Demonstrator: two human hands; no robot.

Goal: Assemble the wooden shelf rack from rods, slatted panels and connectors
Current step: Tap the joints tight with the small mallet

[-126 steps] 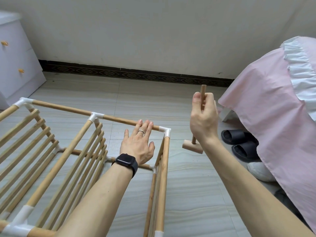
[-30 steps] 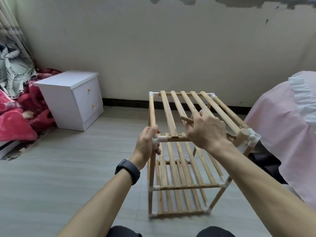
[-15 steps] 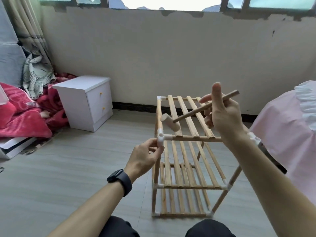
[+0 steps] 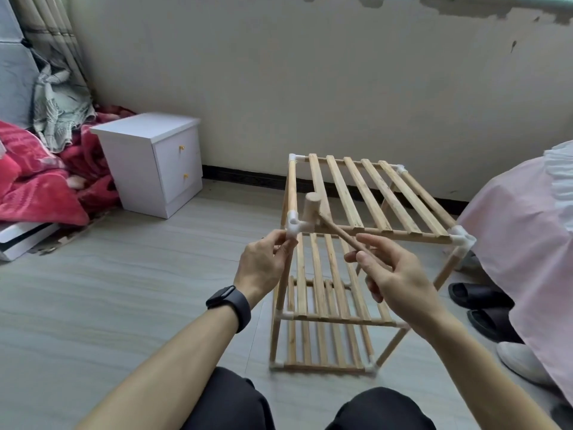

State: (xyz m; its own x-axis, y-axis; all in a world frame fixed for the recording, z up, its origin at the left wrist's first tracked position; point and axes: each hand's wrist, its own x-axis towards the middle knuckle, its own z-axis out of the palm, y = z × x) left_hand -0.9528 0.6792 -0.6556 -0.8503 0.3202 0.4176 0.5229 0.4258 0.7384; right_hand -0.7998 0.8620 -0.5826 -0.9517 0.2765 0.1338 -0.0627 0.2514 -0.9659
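At 6 o'clock, nearest the camera, two knees in dark trousers [image 4: 381,409] frame the bottom edge, and both bare forearms reach forward from there. The left wrist wears a black smartwatch [image 4: 230,302]. The left hand [image 4: 263,265] is closed in a pinch on the upright rod of the wooden shelf rack [image 4: 350,243], just under the white corner connector [image 4: 294,227] at the rack's near left top corner. At about 5 o'clock from that corner, the right hand [image 4: 392,276] grips the handle of a small wooden mallet [image 4: 313,209], fingers loosely curled around it; the handle slants up toward 10 o'clock and the mallet head sits right beside the connector, touching or nearly so, which the blur leaves unclear.

The rack stands upright on the grey tiled floor [image 4: 124,290], at centre frame, with three slatted tiers and white connectors at each joint.

At 3 o'clock a pink cloth [image 4: 521,243] hangs beside the rack, with black slippers [image 4: 483,308] on the floor under its edge. At 10 o'clock, further back, a white bedside cabinet [image 4: 155,162] stands against the wall [image 4: 310,72], and a red blanket [image 4: 34,184] is heaped at 9 o'clock.
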